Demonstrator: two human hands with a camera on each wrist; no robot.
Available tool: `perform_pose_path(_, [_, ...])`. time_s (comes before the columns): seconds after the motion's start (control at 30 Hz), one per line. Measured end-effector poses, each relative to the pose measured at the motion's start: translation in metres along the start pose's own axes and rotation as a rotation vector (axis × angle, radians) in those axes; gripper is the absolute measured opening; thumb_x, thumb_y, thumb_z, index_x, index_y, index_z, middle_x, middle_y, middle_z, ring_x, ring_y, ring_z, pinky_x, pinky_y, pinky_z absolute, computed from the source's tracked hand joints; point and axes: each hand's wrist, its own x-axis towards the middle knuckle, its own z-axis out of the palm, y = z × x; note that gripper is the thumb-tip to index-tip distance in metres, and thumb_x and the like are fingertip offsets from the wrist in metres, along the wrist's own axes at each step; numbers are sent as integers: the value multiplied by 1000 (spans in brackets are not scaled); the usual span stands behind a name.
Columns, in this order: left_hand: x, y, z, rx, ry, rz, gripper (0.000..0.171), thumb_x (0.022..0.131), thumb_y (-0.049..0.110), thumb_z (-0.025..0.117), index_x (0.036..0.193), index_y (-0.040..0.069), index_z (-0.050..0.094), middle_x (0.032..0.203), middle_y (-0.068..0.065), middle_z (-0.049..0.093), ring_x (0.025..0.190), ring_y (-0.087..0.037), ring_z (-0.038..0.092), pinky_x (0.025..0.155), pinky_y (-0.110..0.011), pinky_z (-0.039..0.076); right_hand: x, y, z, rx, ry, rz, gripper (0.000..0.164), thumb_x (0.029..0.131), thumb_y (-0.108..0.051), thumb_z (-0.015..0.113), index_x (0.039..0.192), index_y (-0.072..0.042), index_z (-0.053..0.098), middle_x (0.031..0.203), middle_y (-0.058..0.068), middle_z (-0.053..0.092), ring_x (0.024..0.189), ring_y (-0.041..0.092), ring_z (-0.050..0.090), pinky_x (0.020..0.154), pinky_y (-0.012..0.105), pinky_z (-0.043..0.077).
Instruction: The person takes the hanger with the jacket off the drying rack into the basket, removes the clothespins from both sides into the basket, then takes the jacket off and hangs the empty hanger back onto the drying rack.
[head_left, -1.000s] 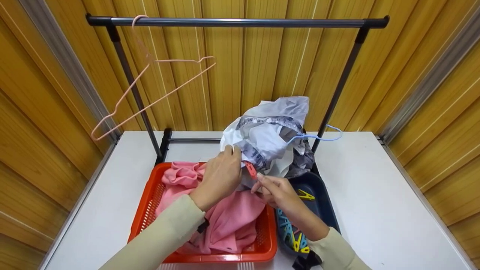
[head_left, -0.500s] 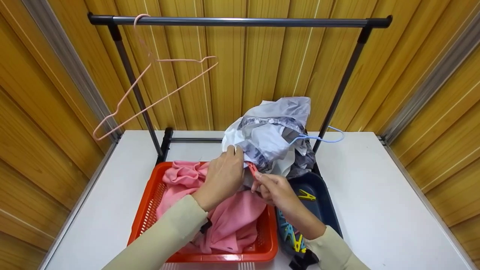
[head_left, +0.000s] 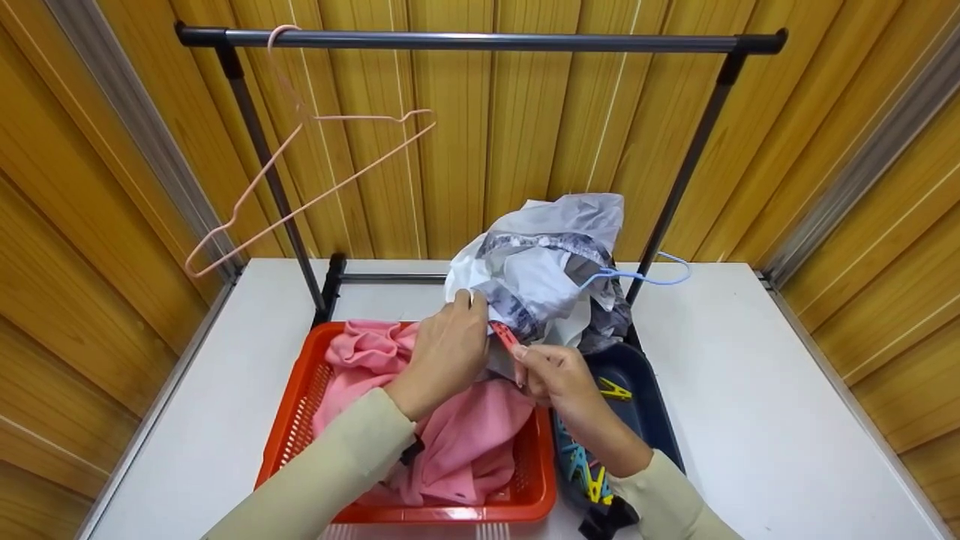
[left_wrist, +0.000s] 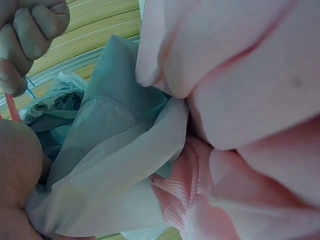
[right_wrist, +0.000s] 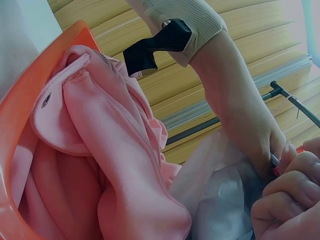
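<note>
My left hand [head_left: 450, 345] grips the edge of a white-and-grey patterned garment [head_left: 555, 217], which lies bunched over the rack's base. A red clothespin [head_left: 504, 335] is pinched between the thumb and fingers of my right hand [head_left: 559, 375], its tip at the garment's edge beside the left hand. Whether it bites the cloth cannot be told. A blue hanger's hook [head_left: 664, 281] sticks out of the garment to the right; the rest of that hanger is mostly hidden. In the left wrist view, pale sheer cloth [left_wrist: 110, 130] hangs from the left hand's grip.
A red basket [head_left: 442, 514] with pink clothing [head_left: 465, 442] stands below the hands. Right of it, a dark blue tray [head_left: 646, 375] holds yellow and blue clothespins [head_left: 596, 484]. A pink hanger [head_left: 330, 196] hangs on the black rack's top bar [head_left: 525, 43].
The right hand has shifted slightly right and down, and its fingers have changed position on the clothespin. The left hand stays on the garment's edge, with hardly any movement.
</note>
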Motion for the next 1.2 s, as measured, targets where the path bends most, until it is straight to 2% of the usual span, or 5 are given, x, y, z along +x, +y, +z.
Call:
perform_pose_path(0.3, [0, 2, 1, 7, 31, 11, 24, 86, 12, 57, 107, 1, 58, 86, -11, 55, 67, -25, 60, 50, -42, 49, -2, 1, -3, -19, -4, -36, 43, 99, -14, 50, 70, 18, 47, 46, -6, 31, 42, 6, 25, 42, 22, 20])
perform_pose_path(0.53, [1, 3, 1, 4, 25, 19, 29, 86, 13, 57, 112, -1, 58, 88, -12, 56, 68, -25, 61, 51, -42, 50, -5, 2, -5, -28, 13, -44, 43, 99, -14, 51, 69, 17, 46, 46, -7, 31, 41, 5, 26, 43, 24, 18])
perform_pose_path(0.73, [1, -1, 1, -1, 13, -7, 37, 85, 13, 59, 119, -3, 57, 93, -14, 58, 71, -26, 62, 52, -42, 51, -10, 1, -8, -35, 14, -38, 42, 98, -13, 51, 69, 17, 46, 46, -8, 31, 42, 4, 25, 43, 25, 16])
perform_pose_path(0.97, [1, 0, 1, -9, 6, -23, 33, 86, 11, 55, 116, -3, 57, 92, -15, 58, 70, -28, 62, 53, -44, 51, -18, 2, -17, -45, -2, -57, 41, 99, -13, 50, 69, 14, 47, 48, 1, 25, 42, 9, 21, 42, 28, 14])
perform_pose_path(1.2, [0, 1, 0, -12, 14, -25, 28, 88, 12, 55, 111, -2, 58, 91, -15, 57, 71, -30, 63, 55, -46, 51, -25, 6, -26, -39, -18, -29, 38, 99, -17, 49, 67, 3, 54, 47, -7, 31, 42, 6, 21, 42, 25, 15])
